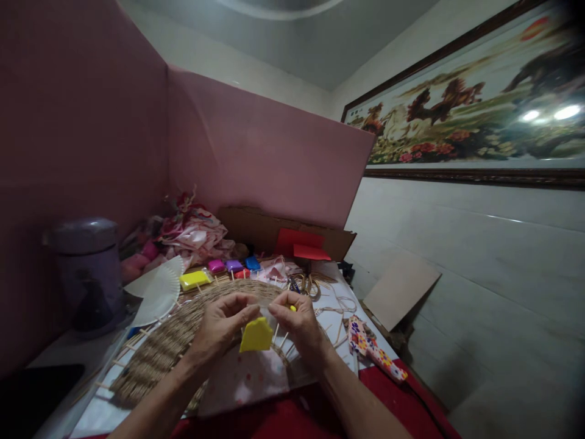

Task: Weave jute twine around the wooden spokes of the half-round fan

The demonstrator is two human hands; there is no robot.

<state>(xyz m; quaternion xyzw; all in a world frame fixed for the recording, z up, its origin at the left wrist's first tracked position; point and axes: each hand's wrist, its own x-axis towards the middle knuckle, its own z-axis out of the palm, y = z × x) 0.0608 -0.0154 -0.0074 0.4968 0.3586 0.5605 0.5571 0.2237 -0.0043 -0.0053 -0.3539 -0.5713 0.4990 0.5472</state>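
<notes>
My left hand (222, 326) and my right hand (299, 326) are raised together over a round woven straw mat (169, 341) with thin sticks poking out of its rim. Between the fingertips of both hands stretches a small clear piece, perhaps tape or film. A yellow paper shape (256, 335) hangs below it, pinched by my left thumb and fingers. My right fingers are pinched too, with a bit of yellow showing at them. Both hands are closed in a pinch.
Small coloured blocks (234, 266) and a yellow block (194, 280) lie behind the mat. White paper plates (158, 289), a lidded grey container (89, 271), a cardboard box with red paper (304, 244), a flowered tool (372, 347), loose straw coils (315, 286). Pink partition behind.
</notes>
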